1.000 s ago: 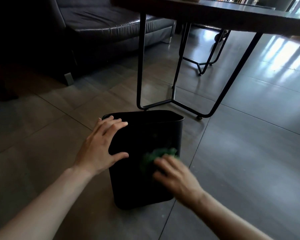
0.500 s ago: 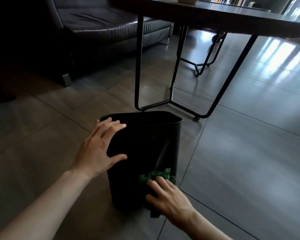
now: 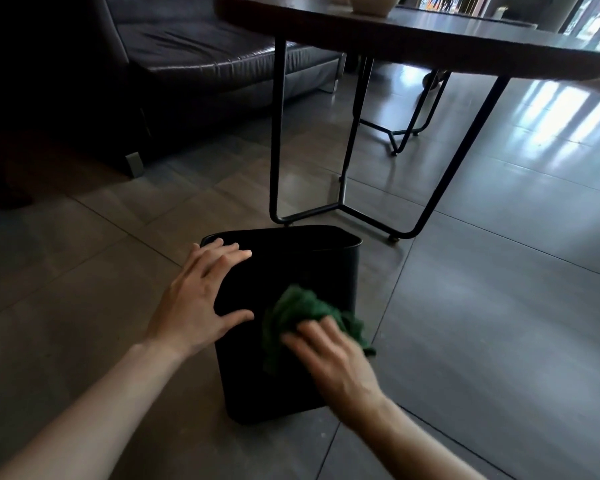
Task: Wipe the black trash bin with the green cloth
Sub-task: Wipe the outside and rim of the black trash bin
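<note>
Left hand (image 3: pixel 201 299) flat, fingers spread, bracing black trash bin (image 3: pixel 291 268) near its rim. Right hand (image 3: pixel 329 358) presses bunched green cloth (image 3: pixel 302 313) against bin's front wall, fingers closed on it. Bin stands on grey tiled floor (image 3: pixel 499 323), dark sofa (image 3: pixel 194 64) behind.

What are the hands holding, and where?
The right hand presses the bunched green cloth against the bin's side; the left hand steadies the black trash bin near its rim.
</note>
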Demonstrator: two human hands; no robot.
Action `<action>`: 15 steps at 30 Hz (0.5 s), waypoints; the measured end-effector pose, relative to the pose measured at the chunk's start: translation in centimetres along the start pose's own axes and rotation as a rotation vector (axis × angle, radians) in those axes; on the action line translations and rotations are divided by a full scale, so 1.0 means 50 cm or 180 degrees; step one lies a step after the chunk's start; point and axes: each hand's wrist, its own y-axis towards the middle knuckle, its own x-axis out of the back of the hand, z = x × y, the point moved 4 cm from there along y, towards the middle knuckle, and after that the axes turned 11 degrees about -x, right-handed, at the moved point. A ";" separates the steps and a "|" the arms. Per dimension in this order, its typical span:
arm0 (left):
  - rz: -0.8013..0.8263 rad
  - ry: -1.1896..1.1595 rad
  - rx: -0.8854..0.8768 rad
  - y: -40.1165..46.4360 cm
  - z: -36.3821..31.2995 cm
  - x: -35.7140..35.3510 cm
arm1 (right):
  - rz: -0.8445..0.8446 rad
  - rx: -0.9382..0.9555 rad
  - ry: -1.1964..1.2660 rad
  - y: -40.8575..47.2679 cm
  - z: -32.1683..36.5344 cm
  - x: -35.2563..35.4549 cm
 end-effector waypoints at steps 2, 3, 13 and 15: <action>-0.0025 -0.0017 -0.0032 -0.002 -0.001 -0.001 | 0.0515 0.0381 -0.0094 -0.053 0.023 -0.023; -0.0033 -0.0022 -0.0042 -0.003 -0.002 -0.001 | 0.0671 0.0466 -0.0159 -0.068 0.023 -0.027; -0.0001 -0.0045 -0.0006 -0.001 -0.011 0.007 | -0.0929 -0.1422 -0.0023 0.148 -0.110 0.103; -0.0016 -0.0035 0.0016 0.002 -0.003 0.010 | -0.0782 -0.1381 -0.0008 0.160 -0.095 0.080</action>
